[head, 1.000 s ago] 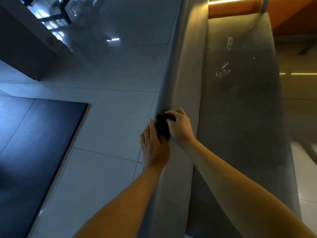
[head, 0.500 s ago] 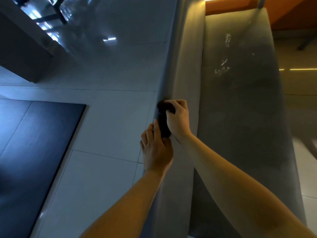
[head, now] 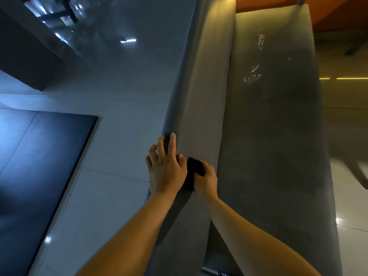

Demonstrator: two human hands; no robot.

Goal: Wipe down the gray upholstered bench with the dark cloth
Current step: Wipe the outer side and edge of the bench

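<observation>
Two bare arms (head: 249, 242) come up from the bottom of the frame. The bottom edge cuts them off, so the rest of the person is out of sight.

Just below the middle of the frame, the left hand (head: 165, 170) lies on the rounded left edge of the gray bench (head: 201, 96). Its fingers are spread out and mostly straight, and it holds nothing. Its thumb is just beside the dark cloth (head: 194, 169).

The right hand (head: 206, 181) is right next to it. Its fingers are curled tight around the cloth and press it on the bench's top edge. Only a small black lump of the cloth shows between the two hands. The rest is hidden under the fingers, so its shape is hard to tell.

The bench runs from the bottom up to the top of the frame. Its wide flat part is on the right, and it is dim and shadowy. Far up on it there are some white marks (head: 254, 70), but I cannot tell what they are.

On the left is a shiny tiled floor (head: 119, 136) with a big dark mat (head: 39, 176), cut off by the left edge. At the right edge is a blurry shape (head: 358, 172) too smeared to make out. In the upper right is an orange wall (head: 338, 12). In the upper left is a dark block (head: 25, 56), too dim to name.
</observation>
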